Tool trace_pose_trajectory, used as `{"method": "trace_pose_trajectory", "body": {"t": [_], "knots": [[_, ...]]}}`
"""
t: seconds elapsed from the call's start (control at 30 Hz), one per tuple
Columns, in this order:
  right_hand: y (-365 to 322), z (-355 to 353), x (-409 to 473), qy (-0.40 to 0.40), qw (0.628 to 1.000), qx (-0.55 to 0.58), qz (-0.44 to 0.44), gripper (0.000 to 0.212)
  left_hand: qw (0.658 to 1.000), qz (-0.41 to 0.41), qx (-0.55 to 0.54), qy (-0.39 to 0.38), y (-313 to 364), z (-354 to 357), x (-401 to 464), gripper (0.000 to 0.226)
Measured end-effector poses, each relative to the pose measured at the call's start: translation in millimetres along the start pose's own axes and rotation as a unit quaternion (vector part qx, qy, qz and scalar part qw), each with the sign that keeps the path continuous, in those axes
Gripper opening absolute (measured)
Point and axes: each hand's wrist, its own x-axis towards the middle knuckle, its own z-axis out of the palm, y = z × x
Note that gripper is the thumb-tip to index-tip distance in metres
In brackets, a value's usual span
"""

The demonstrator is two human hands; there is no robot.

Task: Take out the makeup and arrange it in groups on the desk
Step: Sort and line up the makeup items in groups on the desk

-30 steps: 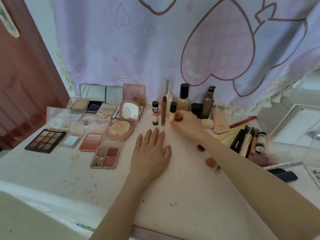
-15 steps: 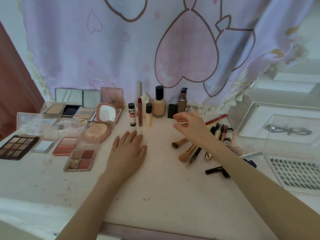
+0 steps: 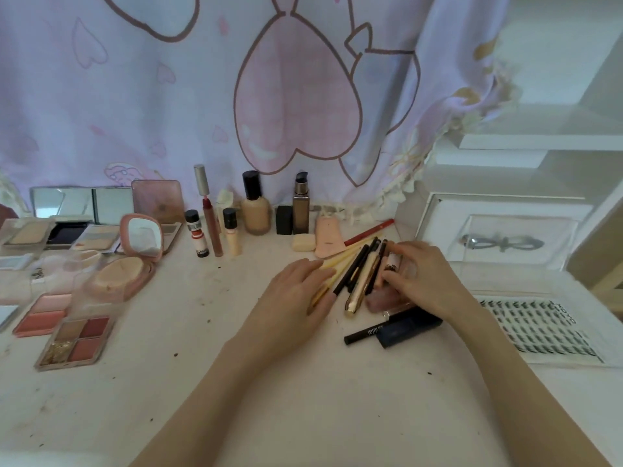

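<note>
A bundle of brushes and pencils [image 3: 357, 274] lies on the white desk [image 3: 303, 399] right of centre. My left hand [image 3: 296, 298] lies flat with straight fingers over the yellow brush handles at the bundle's left side. My right hand [image 3: 424, 278] curls its fingers round a small tube with a pale label [image 3: 392, 261] at the bundle's right side. Small bottles and a lip tint [image 3: 212, 230] stand in a row at the back. Foundation bottles [image 3: 256, 207] stand behind them. Open palettes [image 3: 74, 338] and a pink compact [image 3: 135, 257] lie at the left.
A black liner pen [image 3: 367, 333] and a dark blue case [image 3: 408, 326] lie below my right hand. A sheet of false lashes [image 3: 539, 328] lies at the right by a clear box [image 3: 505, 244]. A curtain [image 3: 236, 96] hangs behind the desk.
My left hand slid right from the desk's middle onto the brush bundle. My right hand dropped onto the bundle's right side and closed on the small tube. The view turned to the right.
</note>
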Motion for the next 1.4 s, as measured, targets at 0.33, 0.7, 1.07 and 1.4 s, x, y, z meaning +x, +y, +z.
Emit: {"method": "trace_pose_trajectory", "body": {"t": [0.33, 0.7, 1.07, 1.4], "knots": [[5.0, 6.2, 7.4, -0.028, 0.999, -0.038, 0.000, 0.053, 0.993, -0.004, 0.056, -0.103, 2.3, 19.2, 26.8, 0.047], [-24.5, -15.7, -9.7, 0.023, 0.908, 0.413, 0.059, 0.036, 0.997, 0.017, -0.068, 0.038, -0.5, 16.5, 21.1, 0.043], [-47.5, -2.3, -24.8, -0.214, 0.640, 0.729, 0.114, 0.027, 0.957, 0.099, -0.123, 0.243, 7.0, 7.2, 15.9, 0.035], [-46.2, -3.4, -32.7, -0.069, 0.818, 0.565, 0.084, 0.030, 0.966, 0.066, -0.152, 0.198, 5.7, 7.5, 12.8, 0.025]]}}
